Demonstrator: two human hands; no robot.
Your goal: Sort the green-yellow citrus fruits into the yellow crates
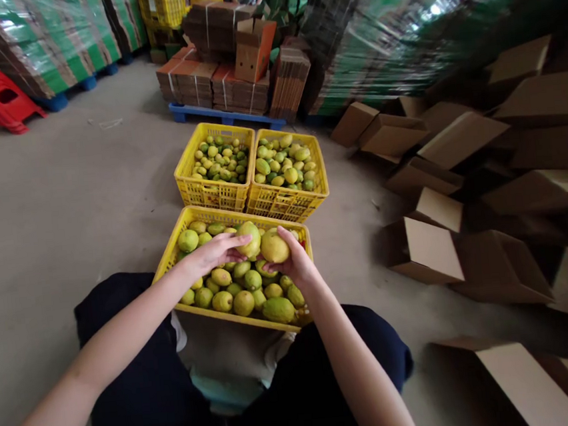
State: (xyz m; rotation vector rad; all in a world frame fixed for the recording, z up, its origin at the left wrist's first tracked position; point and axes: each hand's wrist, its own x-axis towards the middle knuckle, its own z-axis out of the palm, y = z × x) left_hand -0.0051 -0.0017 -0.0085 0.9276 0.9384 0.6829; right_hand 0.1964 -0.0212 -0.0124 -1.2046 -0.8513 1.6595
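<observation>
Left hand (216,251) and right hand (296,260) each curl a grip round one lemon (249,238); plenty seems left in the near crate (198,312).

Head cam, fwd & dn view.

Dark navy trousers (136,401) cover the worker's legs, the plain cloth rounding smoothly at the knees (384,344) and deepening almost to black across the lap. Both forearms (137,327) are bare, as are the slender-fingered left hand (215,252) and right hand (297,260).
</observation>
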